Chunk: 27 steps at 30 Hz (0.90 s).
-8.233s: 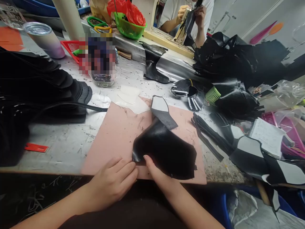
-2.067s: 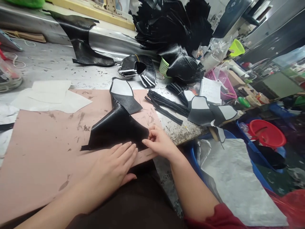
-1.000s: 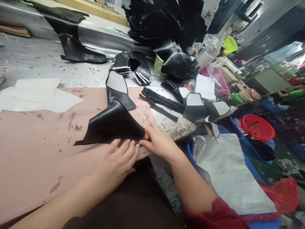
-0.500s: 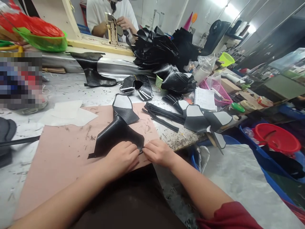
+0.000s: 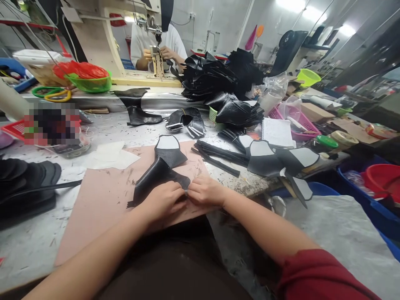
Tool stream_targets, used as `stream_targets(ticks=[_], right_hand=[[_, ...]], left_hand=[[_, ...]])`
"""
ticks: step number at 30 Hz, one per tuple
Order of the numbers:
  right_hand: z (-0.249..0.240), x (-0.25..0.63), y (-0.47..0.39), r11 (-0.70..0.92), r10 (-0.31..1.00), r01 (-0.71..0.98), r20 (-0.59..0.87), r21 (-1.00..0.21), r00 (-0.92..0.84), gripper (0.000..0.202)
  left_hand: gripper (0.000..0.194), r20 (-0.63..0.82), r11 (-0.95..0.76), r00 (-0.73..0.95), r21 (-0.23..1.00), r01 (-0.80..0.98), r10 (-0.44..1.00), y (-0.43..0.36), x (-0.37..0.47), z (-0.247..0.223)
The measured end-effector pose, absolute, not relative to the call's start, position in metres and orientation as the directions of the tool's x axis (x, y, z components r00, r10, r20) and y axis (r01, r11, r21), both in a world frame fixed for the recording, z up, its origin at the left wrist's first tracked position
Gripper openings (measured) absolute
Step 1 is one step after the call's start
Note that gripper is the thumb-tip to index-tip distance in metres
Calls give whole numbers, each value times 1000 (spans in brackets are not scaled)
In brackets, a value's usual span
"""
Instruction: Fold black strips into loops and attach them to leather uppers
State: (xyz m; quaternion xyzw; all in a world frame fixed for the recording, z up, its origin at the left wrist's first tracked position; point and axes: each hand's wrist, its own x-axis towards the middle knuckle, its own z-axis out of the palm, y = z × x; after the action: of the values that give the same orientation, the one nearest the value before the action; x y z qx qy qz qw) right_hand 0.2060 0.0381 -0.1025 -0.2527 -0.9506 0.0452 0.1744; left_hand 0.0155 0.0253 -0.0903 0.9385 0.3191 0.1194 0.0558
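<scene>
A black leather boot upper [image 5: 153, 177] lies on the pink board [image 5: 103, 196] in front of me. My left hand [image 5: 165, 198] is closed on its near edge, fingers bent. Close beside it, my right hand [image 5: 204, 191] pinches the same edge at the toe end. The fingertips nearly meet, and the bit of edge between them is mostly hidden. Just beyond the upper, partly under it, rests a black piece with a light grey patch [image 5: 168, 143]. White paper-like sheets [image 5: 115, 156] lie at the board's far left corner.
Black strips [image 5: 221, 154] and grey-patched pieces [image 5: 262, 156] lie to the right. Behind them are a notebook [image 5: 278, 132], a pink basket [image 5: 306, 129] and piled black leather [image 5: 209, 77]. Stacked black pieces [image 5: 28, 187] sit left. A person works at a sewing machine [image 5: 103, 37] opposite.
The camera view has swung left and up, so more of the sewing machine and left side shows. Both hands still hold the upper's edge, with fingertips slightly shifted.
</scene>
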Motion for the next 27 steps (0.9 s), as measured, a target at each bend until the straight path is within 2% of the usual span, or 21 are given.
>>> stream_targets(ticks=[6,8,10,12,14,19,27], right_hand=[[-85,198,34,796,604,518,385,-312,-698,8],[-72,197,29,771,631,488,387,-409,-672,5],[-59,195,23,689,688,434,335,-580,-644,4],[-49,192,20,530,759,386,219,-755,-613,5],[-43,190,19,382,804,371,106,-847,-585,7],[-35,185,19,230,814,360,-24,-904,-580,8],[-29,188,23,263,765,364,-37,-894,-643,7]], left_hand=[[19,154,-628,620,360,690,769,19,16,-74],[20,125,-578,589,433,692,799,18,12,-62],[21,53,-492,563,558,668,825,16,5,-50],[26,-53,-358,542,697,621,839,15,0,-39],[29,-132,-241,532,784,573,836,13,-3,-32],[20,-134,-251,528,766,592,838,9,-2,-25],[20,-104,-271,617,833,483,780,10,-5,-19]])
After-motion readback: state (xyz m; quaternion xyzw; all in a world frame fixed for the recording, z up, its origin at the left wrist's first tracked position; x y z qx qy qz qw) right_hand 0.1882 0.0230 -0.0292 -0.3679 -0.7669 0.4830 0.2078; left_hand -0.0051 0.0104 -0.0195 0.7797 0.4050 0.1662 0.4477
